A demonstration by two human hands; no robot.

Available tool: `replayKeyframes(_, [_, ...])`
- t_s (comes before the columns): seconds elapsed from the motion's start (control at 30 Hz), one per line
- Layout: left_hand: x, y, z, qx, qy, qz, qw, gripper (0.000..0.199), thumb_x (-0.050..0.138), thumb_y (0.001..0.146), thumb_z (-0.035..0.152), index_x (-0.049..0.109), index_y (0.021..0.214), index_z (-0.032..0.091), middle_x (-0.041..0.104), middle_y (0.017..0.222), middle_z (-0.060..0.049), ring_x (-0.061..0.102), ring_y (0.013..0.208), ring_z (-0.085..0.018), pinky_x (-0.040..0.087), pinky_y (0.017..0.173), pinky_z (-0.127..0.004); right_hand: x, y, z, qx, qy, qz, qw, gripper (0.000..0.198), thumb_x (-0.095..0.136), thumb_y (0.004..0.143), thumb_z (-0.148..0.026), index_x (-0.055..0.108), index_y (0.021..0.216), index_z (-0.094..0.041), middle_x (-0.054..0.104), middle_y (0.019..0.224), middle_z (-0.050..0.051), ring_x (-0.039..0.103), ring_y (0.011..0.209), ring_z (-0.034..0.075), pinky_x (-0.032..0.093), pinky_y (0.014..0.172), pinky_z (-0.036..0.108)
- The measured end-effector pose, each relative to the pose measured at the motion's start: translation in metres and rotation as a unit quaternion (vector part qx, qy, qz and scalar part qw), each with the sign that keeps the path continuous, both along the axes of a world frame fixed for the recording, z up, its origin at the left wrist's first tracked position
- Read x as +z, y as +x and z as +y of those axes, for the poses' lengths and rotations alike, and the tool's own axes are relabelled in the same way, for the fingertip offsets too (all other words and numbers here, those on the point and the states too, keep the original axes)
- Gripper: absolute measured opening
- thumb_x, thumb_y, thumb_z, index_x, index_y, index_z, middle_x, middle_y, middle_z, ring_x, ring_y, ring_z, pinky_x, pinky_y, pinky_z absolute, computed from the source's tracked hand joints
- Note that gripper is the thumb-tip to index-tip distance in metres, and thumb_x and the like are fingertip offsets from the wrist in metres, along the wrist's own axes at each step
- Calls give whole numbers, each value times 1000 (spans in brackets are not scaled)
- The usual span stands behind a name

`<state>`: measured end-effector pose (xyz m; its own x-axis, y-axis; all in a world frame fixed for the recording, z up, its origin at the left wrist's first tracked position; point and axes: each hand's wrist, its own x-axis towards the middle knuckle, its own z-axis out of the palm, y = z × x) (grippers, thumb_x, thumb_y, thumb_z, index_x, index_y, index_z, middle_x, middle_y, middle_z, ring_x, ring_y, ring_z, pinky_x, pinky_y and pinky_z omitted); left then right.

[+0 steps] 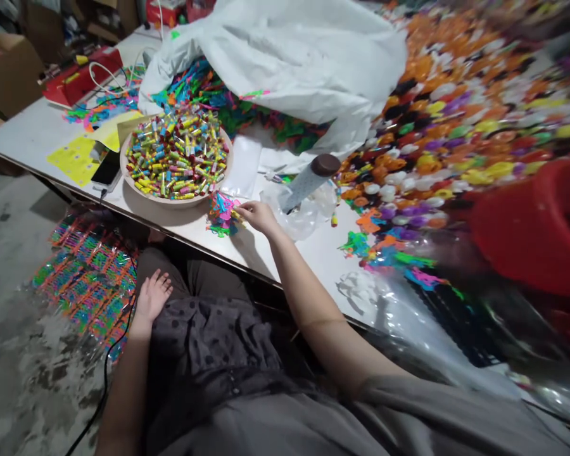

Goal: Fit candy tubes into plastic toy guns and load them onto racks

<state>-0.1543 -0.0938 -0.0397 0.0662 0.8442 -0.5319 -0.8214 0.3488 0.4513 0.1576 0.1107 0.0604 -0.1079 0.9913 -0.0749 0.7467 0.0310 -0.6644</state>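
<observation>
Seemingly mid-pick: the right hand, fingers close together, meets a pink, blue and green plastic pile — closure and hold unclear. Left hand open, empty. Next likely needs delicate separation.

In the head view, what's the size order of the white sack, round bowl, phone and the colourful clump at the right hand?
Largest to smallest:
1. White sack
2. Round bowl
3. Phone and colourful clump at the right hand: too alike to rank
</observation>
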Motion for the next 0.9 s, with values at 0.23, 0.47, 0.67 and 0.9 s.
replayKeyframes(0.23, [-5, -6, 1, -12, 8, -35, 999, 32, 43, 90, 37, 58, 113, 22, 64, 108, -7, 62, 92, -17, 50, 80, -33, -10, 2, 24, -4, -42, -59, 997, 36, 53, 84, -37, 72, 94, -9, 70, 82, 7, 57, 69, 13, 36, 61, 21])
replayKeyframes(0.47, [-5, -8, 1, -19, 4, -31, 999, 33, 42, 90, 37, 57, 115, 22, 63, 110, -7, 61, 93, -16, 49, 81, -33, -24, 10, 37, 12, -28, -56, 998, 35, 47, 87, -34, 69, 99, -9, 69, 93, 10, 60, 78, 16, 41, 70, 23])
replayKeyframes(0.67, [-2, -7, 1, -13, 0, -30, 999, 32, 43, 90, 38, 58, 115, 23, 63, 110, -6, 62, 92, -16, 50, 80, -32, -30, 33, 37, -1, -37, -180, 983, 34, 47, 84, -23, 64, 113, -14, 63, 115, 12, 58, 101, 21, 43, 81, 27])
replayKeyframes(0.9, [5, -6, 3, -11, -24, -25, 999, 33, 39, 92, 37, 58, 115, 22, 64, 109, -6, 62, 91, -16, 50, 79, -33, -30, 29, 33, 45, -65, -235, 969, 31, 52, 77, -17, 66, 105, -15, 62, 113, 12, 58, 98, 20, 41, 77, 23])
